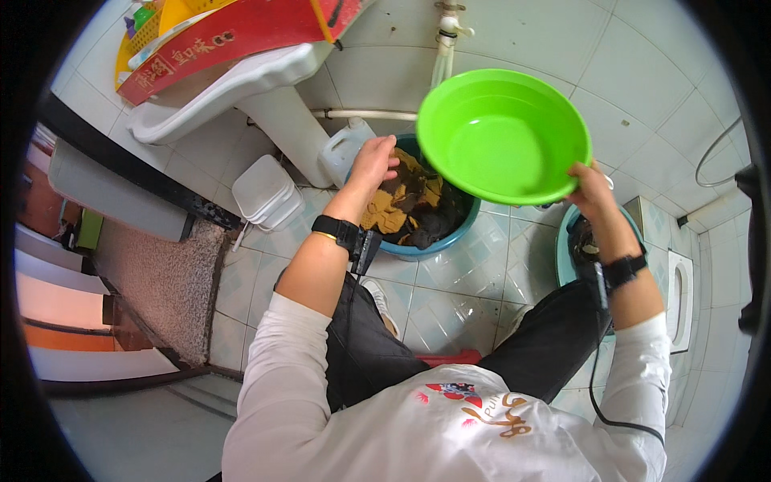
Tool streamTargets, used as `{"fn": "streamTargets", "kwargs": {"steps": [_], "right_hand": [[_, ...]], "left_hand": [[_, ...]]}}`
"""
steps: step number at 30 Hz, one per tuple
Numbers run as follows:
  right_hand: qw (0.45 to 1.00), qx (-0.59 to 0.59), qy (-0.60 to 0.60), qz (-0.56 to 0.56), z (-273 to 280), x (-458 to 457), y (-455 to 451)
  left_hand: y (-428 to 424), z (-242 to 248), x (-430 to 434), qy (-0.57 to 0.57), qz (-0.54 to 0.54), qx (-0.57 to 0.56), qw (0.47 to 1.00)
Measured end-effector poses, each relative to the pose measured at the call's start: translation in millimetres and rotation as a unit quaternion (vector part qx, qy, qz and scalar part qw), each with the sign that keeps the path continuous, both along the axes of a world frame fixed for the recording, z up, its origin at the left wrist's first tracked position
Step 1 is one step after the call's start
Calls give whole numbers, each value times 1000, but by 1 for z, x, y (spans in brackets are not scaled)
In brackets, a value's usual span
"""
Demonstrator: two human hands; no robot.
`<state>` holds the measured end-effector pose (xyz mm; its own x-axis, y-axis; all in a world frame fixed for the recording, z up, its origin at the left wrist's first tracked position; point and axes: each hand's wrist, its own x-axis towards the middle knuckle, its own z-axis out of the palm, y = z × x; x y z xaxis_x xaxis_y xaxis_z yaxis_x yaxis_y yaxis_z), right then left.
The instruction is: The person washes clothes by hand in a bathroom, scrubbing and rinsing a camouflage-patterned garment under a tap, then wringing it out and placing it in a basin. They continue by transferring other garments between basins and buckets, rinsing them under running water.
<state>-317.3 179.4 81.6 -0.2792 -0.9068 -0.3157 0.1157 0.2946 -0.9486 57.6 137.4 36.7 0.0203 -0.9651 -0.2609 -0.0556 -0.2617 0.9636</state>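
Note:
My right hand grips the right rim of a bright green plastic basin. The basin is held up and tilted, its inside facing me, and I cannot tell if any water lies in it. My left hand is over the left side of a blue tub, holding nothing, its fingers loosely bent and apart from the basin. Inside the tub lies a heap of wet-looking dark and mustard-yellow cloth. The green basin hides the tub's far right part.
A teal tub with dark contents stands by my right knee. Left of the blue tub are a white jug, a lidded white bucket and a pedestal sink. A squat toilet lies far right. The tiled floor looks wet.

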Motion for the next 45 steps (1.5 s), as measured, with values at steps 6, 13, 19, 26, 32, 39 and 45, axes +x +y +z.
{"fn": "streamTargets", "kwargs": {"steps": [6,13,19,26,32,39,45], "right_hand": [[997,26,-38,61,-20,67,-42],[982,7,-161,94,-45,86,-46],[989,100,-87,67,-10,38,-29],[992,14,-107,70,-11,68,-63],[996,14,-90,18,15,-14,-4],[977,79,-87,-175,16,-177,146],[931,21,97,-350,-14,-299,383]], "left_hand": [[8,2,30,91,-40,20,995],[6,3,40,116,76,-38,990],[5,5,46,146,134,-52,979],[2,4,44,159,171,-48,971],[-13,-12,38,143,131,-22,981],[-31,-31,17,95,39,1,995],[-37,-55,3,29,32,63,997]]}}
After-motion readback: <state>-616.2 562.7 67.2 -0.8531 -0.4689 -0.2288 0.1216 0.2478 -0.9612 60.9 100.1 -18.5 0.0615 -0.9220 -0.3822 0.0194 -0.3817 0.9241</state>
